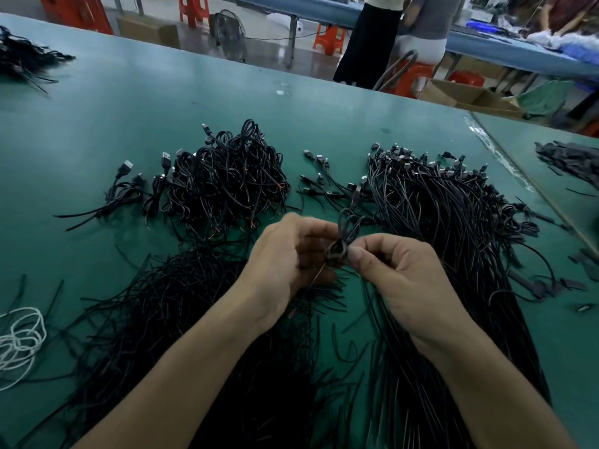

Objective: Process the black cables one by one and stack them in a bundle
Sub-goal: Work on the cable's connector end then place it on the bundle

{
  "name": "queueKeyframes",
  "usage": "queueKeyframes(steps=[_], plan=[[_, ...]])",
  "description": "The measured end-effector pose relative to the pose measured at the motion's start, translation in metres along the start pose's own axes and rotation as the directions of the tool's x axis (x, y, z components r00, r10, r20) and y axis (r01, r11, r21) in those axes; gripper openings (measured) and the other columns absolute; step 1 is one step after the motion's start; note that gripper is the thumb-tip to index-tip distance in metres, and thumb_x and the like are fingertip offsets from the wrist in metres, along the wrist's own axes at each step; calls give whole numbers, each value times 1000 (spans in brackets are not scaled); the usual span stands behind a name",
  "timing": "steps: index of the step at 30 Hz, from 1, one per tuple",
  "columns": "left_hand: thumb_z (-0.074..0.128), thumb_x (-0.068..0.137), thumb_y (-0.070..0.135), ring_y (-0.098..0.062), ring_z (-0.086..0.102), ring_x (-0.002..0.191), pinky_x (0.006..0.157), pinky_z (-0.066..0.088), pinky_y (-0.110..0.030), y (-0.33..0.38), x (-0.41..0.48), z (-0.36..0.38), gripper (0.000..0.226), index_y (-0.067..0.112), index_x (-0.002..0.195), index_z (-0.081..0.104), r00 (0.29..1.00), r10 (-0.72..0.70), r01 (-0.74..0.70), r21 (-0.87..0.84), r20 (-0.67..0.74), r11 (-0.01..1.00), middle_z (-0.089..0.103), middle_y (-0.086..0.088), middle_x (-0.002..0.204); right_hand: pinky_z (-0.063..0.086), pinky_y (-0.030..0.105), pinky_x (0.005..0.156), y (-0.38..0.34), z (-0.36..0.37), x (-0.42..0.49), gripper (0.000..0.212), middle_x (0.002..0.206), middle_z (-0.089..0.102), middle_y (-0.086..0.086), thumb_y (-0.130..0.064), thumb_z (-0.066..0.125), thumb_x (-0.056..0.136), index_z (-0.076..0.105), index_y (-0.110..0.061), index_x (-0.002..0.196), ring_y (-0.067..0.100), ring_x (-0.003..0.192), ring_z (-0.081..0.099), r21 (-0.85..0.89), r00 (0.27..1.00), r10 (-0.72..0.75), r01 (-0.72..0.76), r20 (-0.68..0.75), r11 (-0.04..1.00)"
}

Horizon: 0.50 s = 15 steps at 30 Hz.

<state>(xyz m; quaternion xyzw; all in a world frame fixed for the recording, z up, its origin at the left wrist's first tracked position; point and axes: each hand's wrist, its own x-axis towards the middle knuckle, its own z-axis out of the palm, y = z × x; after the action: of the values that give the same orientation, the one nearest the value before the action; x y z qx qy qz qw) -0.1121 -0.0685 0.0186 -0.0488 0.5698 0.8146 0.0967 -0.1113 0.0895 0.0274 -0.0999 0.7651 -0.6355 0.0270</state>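
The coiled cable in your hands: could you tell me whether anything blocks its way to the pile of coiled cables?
Nothing visible does: the coiled cable is held up, and the pile lies uncovered just beyond the left hand.

Readable text, labels, brands, numbers, signs: none that I can make out.
Cable [337, 254], held between my left hand [285, 254] and right hand [398, 273]: blurred, so any print on it is unreadable.
Plugs [128, 165], beyond my left hand: too small to show any marking.
Cardboard box [453, 92], far beyond my right hand: plain brown side, nothing legible at this size.
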Motion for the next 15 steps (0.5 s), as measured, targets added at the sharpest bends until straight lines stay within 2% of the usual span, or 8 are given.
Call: queueKeyframes(steps=[2,4,7,9,12,14,15], plan=[[68,86,44,-15,69,75,64,55,-24,-1,3,-5,35,10,91,75,996,52,-61,127,72,990,74,-4,84,46,11,61,2,-2,-1,16,65,67,-9,-32,70,76,71,-16,75,-3,63,59,19,998,51,-52,29,998],[86,67,35,-16,70,78,71,57,-23,-4,5,-8,32,15,90,77,985,115,-139,201,127,970,76,-5,87,50,16,62,4,-3,-2,23,68,70,1,-36,73,72,73,-13,77,3,66,63,56,990,120,-124,71,991],[90,64,21,-15,71,79,76,58,-25,-7,7,-14,31,17,93,77,973,163,-206,297,166,932,77,-6,89,41,9,51,10,-4,-3,19,60,64,-8,-30,70,73,72,-12,76,-2,54,56,124,972,219,-229,88,966],[92,67,20,-16,70,79,77,59,-29,-6,8,-18,31,20,94,77,955,191,-264,356,227,896,76,-7,90,35,12,47,15,-5,-3,16,59,57,-7,-32,69,73,72,-16,72,1,53,47,173,950,293,-308,111,935],[90,70,19,-20,71,77,79,60,-36,0,10,-25,27,21,94,77,941,208,-315,464,268,828,76,-7,88,32,16,44,22,-4,-1,16,61,51,-3,-33,73,70,71,-17,68,6,54,44,276,895,378,-436,238,857],[88,73,14,-19,73,78,77,61,-32,5,11,-29,26,22,94,76,923,202,-356,527,328,772,76,-2,85,33,16,44,25,-3,2,17,63,54,-3,-35,74,73,72,-19,67,7,55,47,288,861,394,-485,320,826],[88,73,13,-17,74,79,77,60,-28,9,11,-32,27,23,95,76,914,205,-377,542,351,751,77,0,86,34,16,44,28,-4,5,20,64,57,-3,-35,72,79,73,-19,68,6,55,49,258,860,405,-487,311,834]])
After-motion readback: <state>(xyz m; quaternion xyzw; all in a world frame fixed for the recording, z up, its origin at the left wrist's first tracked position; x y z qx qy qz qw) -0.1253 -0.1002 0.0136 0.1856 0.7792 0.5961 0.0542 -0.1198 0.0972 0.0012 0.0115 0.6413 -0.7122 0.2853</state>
